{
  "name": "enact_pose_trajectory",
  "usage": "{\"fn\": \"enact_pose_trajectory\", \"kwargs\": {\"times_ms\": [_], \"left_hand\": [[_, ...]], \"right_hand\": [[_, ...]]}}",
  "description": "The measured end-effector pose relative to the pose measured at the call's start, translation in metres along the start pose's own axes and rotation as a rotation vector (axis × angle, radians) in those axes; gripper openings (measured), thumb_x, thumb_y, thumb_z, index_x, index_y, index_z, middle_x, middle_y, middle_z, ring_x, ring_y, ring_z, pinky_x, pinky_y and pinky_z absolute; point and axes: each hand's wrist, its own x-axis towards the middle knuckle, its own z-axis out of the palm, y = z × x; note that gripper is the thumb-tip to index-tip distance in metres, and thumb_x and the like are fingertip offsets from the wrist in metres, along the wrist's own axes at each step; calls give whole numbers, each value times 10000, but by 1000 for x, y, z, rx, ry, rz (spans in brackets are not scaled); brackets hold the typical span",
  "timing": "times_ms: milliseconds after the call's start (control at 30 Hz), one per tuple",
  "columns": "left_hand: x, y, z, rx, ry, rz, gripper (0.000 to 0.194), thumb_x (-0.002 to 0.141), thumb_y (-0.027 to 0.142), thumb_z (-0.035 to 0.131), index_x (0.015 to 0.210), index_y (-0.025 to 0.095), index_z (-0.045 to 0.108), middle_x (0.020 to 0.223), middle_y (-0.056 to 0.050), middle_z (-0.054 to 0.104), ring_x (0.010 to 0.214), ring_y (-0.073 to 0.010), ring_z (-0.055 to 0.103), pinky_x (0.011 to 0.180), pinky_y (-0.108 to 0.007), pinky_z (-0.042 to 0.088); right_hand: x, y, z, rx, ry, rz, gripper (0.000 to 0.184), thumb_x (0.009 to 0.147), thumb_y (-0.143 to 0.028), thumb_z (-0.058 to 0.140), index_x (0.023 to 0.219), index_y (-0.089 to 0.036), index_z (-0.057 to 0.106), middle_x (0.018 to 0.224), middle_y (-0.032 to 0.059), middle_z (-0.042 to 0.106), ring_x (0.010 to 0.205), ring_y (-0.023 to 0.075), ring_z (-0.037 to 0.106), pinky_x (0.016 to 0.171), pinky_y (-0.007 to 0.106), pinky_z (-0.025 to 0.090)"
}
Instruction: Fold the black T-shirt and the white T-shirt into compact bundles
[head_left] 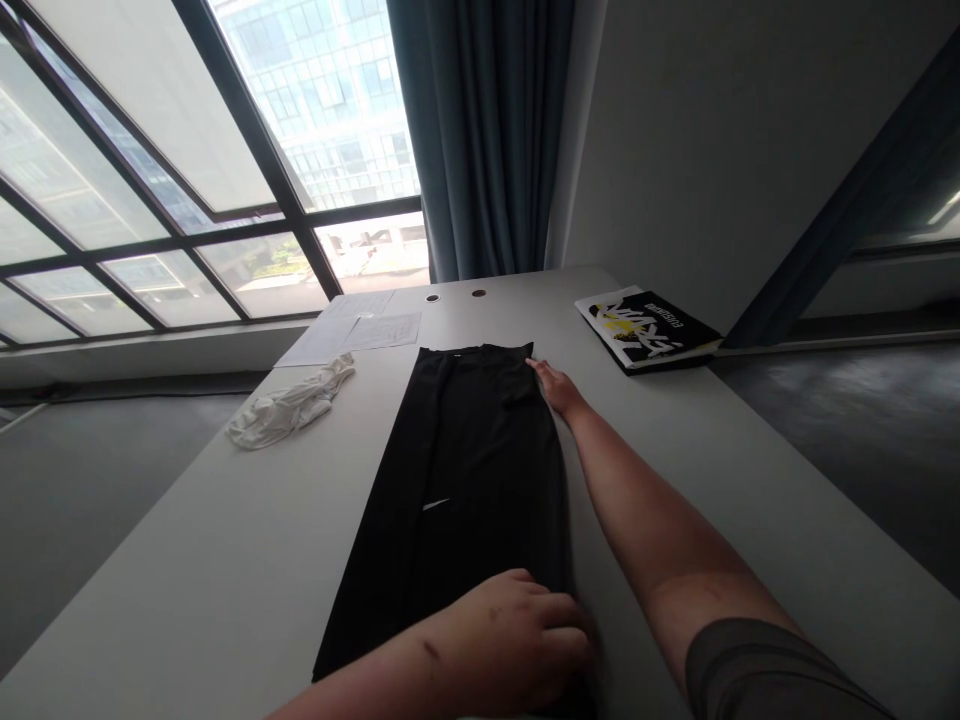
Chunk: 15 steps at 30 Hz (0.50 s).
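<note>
A long black garment point(465, 480) lies flat and folded lengthwise down the middle of a grey table point(225, 560). My left hand point(517, 635) rests on its near end, fingers curled over the right edge of the cloth. My right hand point(556, 385) reaches far out to the garment's far right corner, fingers touching the edge there. A small white mark shows on the black cloth near its middle.
A crumpled white garment point(289, 405) lies left of the black one. Sheets of paper point(360, 330) lie at the table's far end. A black, white and yellow printed item point(649, 328) sits at the far right. Windows and a blue curtain point(480, 130) stand behind.
</note>
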Motion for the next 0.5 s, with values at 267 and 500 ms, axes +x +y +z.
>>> {"fn": "enact_pose_trajectory", "kwargs": {"times_ms": [267,500], "left_hand": [[-78,8,-3,-132,203,-281,303,771,-6,588,944,235,525,1085,14,683,934,-141,611,888,-239,487],[-129,4,16,-231,307,-448,387,614,-38,489,883,240,493,1004,24,666,896,-135,622,819,-219,494]], "right_hand": [[22,-56,32,400,28,-141,723,1071,-652,197,1469,-213,612,1512,57,602,1446,229,506,1245,414,333],[39,-85,87,-39,-263,-200,601,1093,-523,297,1614,-249,412,1663,61,403,1554,281,332,1285,548,178]]}}
